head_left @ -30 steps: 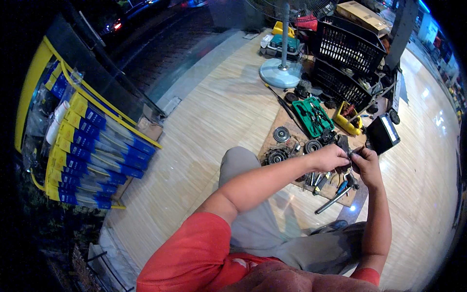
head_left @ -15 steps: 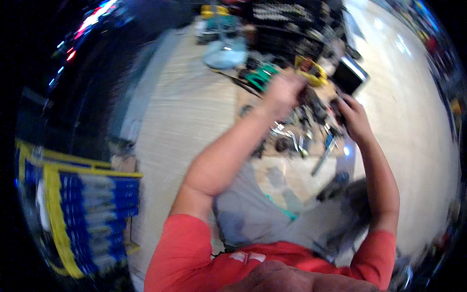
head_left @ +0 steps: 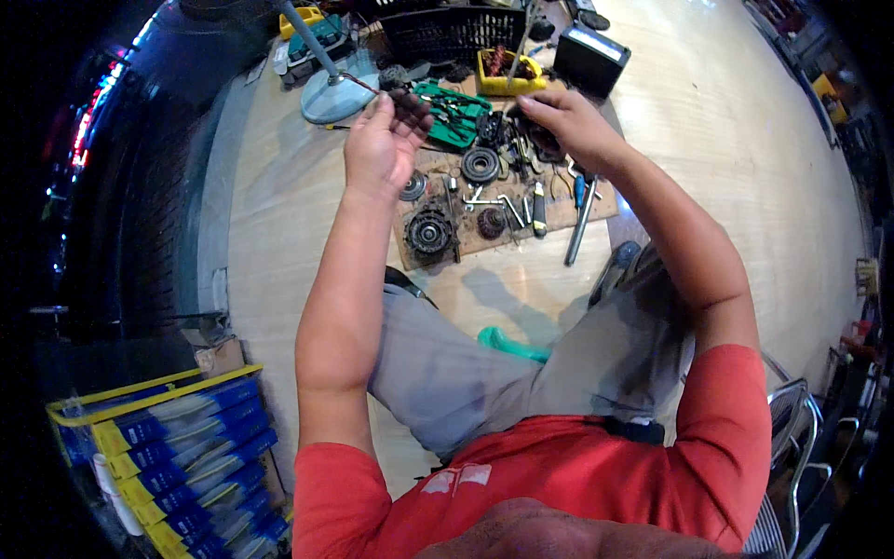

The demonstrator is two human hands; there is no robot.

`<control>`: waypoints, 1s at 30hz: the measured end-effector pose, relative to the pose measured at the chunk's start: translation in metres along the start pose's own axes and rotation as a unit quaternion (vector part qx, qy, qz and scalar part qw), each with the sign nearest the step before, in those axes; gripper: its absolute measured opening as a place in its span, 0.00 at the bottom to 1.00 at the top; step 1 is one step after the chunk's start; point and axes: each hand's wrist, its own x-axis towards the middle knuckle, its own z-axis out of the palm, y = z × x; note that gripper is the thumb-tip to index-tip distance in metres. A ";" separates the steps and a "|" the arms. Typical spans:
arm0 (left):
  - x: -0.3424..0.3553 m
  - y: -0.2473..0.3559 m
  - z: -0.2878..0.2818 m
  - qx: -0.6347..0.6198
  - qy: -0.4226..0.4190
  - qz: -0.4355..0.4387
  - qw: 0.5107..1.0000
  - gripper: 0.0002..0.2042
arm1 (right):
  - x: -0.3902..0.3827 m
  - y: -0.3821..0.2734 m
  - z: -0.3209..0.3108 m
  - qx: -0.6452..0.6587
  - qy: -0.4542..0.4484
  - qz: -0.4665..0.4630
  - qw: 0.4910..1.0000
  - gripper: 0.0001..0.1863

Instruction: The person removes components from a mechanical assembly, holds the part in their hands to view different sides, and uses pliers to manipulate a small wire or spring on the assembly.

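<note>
My left hand (head_left: 386, 140) is raised left of the green tool case (head_left: 452, 112), its fingers loosely curled and a thin reddish rod (head_left: 361, 82) pinched at the thumb. My right hand (head_left: 554, 121) is bent over a dark part (head_left: 545, 142), its fingers mostly hidden. Below them, on cardboard (head_left: 484, 242), lie a geared hub (head_left: 428, 230), a black ring part (head_left: 480, 165), a small round part (head_left: 491, 222), hex keys, a yellow-black handled tool (head_left: 538, 210), a blue-handled tool (head_left: 579, 191) and a long metal bar (head_left: 579, 238).
A yellow bin (head_left: 507, 84), black crate (head_left: 452, 30), black box (head_left: 589, 61) and fan stand (head_left: 331, 98) stand at the back. A rack of blue-yellow packs (head_left: 177, 447) is at lower left, metal chair frames (head_left: 792, 447) at lower right. A green object (head_left: 512, 343) lies between my legs.
The view has swung and shifted. My hands, together a second ago, are now apart: the left is raised to the left with the thin rod, the right is bent over the parts.
</note>
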 end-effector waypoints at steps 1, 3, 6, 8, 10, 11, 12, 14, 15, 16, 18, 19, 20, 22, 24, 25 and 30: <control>-0.003 0.001 0.000 0.001 0.012 0.002 1.000 0.10 | 0.003 0.004 0.002 -0.002 0.004 -0.012 1.000 0.21; -0.008 0.002 0.002 0.004 0.026 0.006 1.000 0.10 | 0.000 -0.001 0.007 -0.004 -0.013 -0.016 1.000 0.22; -0.009 0.002 0.003 0.005 0.040 0.006 0.999 0.10 | 0.001 0.002 0.006 -0.016 -0.033 -0.007 0.999 0.21; -0.007 0.001 0.003 0.008 0.040 0.004 0.999 0.10 | 0.001 0.001 0.006 -0.020 -0.039 0.008 0.999 0.21; -0.005 -0.001 0.005 0.009 0.045 0.001 0.999 0.10 | 0.000 0.002 0.009 -0.011 -0.038 0.003 0.999 0.21; -0.005 -0.004 0.005 0.010 0.040 -0.003 0.999 0.10 | 0.001 0.010 0.013 -0.016 -0.032 -0.010 0.999 0.21; -0.003 -0.003 0.008 0.011 0.033 -0.001 0.999 0.10 | 0.005 0.014 0.015 -0.022 -0.025 -0.029 0.999 0.21; -0.002 -0.011 0.009 0.003 -0.018 -0.020 1.000 0.11 | 0.005 0.021 0.020 -0.057 -0.036 -0.017 0.998 0.21; 0.000 -0.014 0.009 0.000 -0.045 -0.027 0.999 0.11 | 0.008 0.027 0.025 -0.025 -0.056 -0.026 0.998 0.19; 0.001 -0.018 0.011 -0.002 -0.071 -0.029 0.997 0.11 | 0.008 0.026 0.031 0.008 -0.076 -0.036 0.996 0.17; -0.003 -0.025 0.018 -0.001 -0.088 -0.026 0.996 0.11 | 0.003 0.022 0.040 0.121 -0.100 -0.016 0.987 0.17; -0.005 -0.028 0.025 0.022 -0.093 -0.017 0.995 0.11 | -0.001 0.018 0.043 0.180 -0.109 0.004 0.978 0.18; -0.005 -0.032 0.029 0.032 -0.086 -0.009 0.996 0.11 | -0.003 0.014 0.045 0.239 -0.119 0.023 0.963 0.18; -0.005 -0.035 0.037 0.060 -0.068 0.002 0.996 0.11 | -0.005 0.014 0.045 0.320 -0.127 0.026 0.939 0.16; -0.005 -0.041 0.035 0.077 -0.064 0.002 0.995 0.11 | -0.002 0.016 0.047 0.325 -0.114 0.053 0.937 0.16; -0.007 -0.042 0.035 0.078 -0.071 -0.002 0.994 0.10 | -0.002 0.015 0.047 0.318 -0.094 0.064 0.941 0.15; -0.008 -0.049 0.032 0.085 -0.048 -0.018 0.995 0.08 | 0.000 0.010 0.036 0.245 -0.096 0.039 0.964 0.11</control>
